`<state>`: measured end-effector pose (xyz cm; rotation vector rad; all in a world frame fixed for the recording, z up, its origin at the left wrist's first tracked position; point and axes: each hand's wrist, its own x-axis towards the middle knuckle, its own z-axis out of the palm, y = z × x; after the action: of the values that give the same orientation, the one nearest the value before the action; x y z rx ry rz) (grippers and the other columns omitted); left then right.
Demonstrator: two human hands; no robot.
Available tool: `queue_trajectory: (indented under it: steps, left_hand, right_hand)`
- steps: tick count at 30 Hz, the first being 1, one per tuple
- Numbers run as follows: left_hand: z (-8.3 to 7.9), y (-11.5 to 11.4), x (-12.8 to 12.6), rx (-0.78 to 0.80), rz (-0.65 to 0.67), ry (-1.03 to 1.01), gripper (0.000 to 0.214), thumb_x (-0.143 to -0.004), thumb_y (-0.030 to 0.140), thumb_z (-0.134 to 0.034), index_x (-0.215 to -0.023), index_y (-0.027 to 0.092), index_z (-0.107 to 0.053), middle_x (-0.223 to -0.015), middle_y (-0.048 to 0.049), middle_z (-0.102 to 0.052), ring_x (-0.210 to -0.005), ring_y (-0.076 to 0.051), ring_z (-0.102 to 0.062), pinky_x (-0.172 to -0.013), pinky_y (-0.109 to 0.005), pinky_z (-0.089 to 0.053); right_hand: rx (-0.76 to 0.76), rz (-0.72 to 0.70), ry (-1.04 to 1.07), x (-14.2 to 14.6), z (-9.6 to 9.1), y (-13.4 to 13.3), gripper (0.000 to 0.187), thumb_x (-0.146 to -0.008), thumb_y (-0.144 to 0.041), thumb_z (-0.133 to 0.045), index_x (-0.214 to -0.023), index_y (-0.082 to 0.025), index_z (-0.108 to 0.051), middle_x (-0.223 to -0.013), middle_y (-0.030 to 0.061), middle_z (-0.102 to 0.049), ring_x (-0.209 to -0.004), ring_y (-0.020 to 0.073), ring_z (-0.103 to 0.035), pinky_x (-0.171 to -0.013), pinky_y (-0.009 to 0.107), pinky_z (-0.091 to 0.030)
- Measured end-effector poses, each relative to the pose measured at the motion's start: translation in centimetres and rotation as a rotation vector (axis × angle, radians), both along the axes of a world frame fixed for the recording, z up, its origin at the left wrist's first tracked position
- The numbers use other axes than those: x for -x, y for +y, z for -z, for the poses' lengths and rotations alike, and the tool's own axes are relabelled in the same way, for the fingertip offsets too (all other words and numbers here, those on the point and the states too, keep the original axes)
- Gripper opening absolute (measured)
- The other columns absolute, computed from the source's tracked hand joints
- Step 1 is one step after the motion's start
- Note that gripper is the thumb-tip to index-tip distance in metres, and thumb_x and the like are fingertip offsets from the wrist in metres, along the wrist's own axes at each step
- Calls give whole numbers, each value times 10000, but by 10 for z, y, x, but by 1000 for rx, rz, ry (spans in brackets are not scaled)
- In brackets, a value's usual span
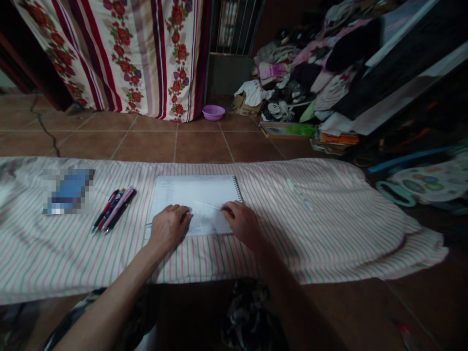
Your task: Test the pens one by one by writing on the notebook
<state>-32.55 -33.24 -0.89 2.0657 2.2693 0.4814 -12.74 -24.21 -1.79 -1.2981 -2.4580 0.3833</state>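
Observation:
A spiral-bound notebook (197, 187) lies open on the striped cloth, its wire coil along the right side. My left hand (170, 225) rests over its lower left part, thumb and fingers pinched together; what is between them is too small to make out. A thin object's end shows beside that wrist, at the page's left edge. My right hand (241, 222) is closed at the lower right of the page, with a thin white stick-like piece (208, 205) reaching from its fingertips toward the left hand. Its exact kind is not clear.
Several pens (114, 209) lie together left of the notebook, near a pixelated blue rectangle (69, 191). A slim pale-green stick-like item (300, 194) lies to the right. Beyond the striped cloth (340, 219) are a purple basin (213, 112), a floral curtain (124, 58) and piled clothes (303, 73).

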Motion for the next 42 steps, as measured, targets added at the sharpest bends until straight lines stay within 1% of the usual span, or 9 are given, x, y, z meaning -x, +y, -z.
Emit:
queue_trajectory:
  steps: [10,15,22,27,30,32,35,38,42]
  left_hand:
    - [-1,2,-4,30,5,-24,258,-862,319,-466,-971,200,-668,-894,-58,-688,-851,-226,-616,-665,-306,-459]
    - [0,2,-6,19,22,-60,301,-877,369,-444,-999,210,-668,-858,-54,-674,-824,-214,-613,-655,-293,-456]
    - [5,5,-3,-92,68,-290,310,-879,319,-416,-1015,176,-655,-829,-46,-555,-728,-152,-572,-666,-266,-463]
    - [9,6,1,-114,124,-366,446,-839,234,-420,-1279,169,-457,-828,-35,-540,-727,-164,-539,-694,-307,-470]
    - [11,6,4,-116,139,-448,592,-827,235,-440,-1390,165,-272,-828,-22,-561,-740,-156,-549,-714,-309,-472]
    - [11,5,6,-110,155,-487,638,-822,230,-449,-1411,168,-211,-855,-23,-576,-756,-146,-562,-730,-298,-470]
    - [11,4,9,-113,188,-493,632,-829,228,-442,-1413,169,-206,-907,-40,-591,-810,-147,-574,-763,-294,-465]
    - [11,3,10,-124,207,-476,618,-839,222,-437,-1410,168,-207,-942,-54,-595,-848,-152,-578,-782,-297,-467]
    - [9,1,12,-145,218,-402,589,-851,254,-456,-1395,190,-239,-970,-62,-596,-872,-165,-582,-783,-308,-482]
  right_hand:
    - [-3,27,-122,6,-2,-8,119,-830,-219,-547,-917,-198,-626,-899,51,-623,-806,164,-587,-685,252,-407]
    - [-16,55,53,13,-6,-14,176,-859,-227,-490,-963,-190,-628,-908,61,-630,-816,158,-597,-749,261,-439]
    - [80,-157,273,49,-5,-41,305,-852,-188,-467,-1147,-155,-541,-1001,95,-633,-893,184,-602,-802,310,-470]
    - [109,-201,386,60,-9,-40,396,-833,-131,-434,-1225,-151,-478,-972,93,-644,-911,189,-595,-819,323,-470]
    - [101,-206,397,61,-12,-37,324,-825,-116,-418,-1108,-158,-570,-949,87,-661,-892,184,-607,-807,312,-467]
    - [127,-206,394,61,-13,-35,266,-824,-119,-417,-979,-159,-629,-890,75,-679,-835,175,-624,-767,292,-471]
    - [229,-201,435,61,-14,-35,227,-808,-138,-462,-934,-169,-648,-836,49,-701,-756,156,-644,-689,255,-475]
    - [301,-177,502,62,-15,-36,197,-776,-153,-529,-933,-177,-647,-854,42,-712,-775,155,-657,-681,244,-481]
    - [288,-143,547,63,-14,-36,158,-774,-146,-541,-886,-193,-642,-839,30,-709,-780,151,-658,-704,257,-491]
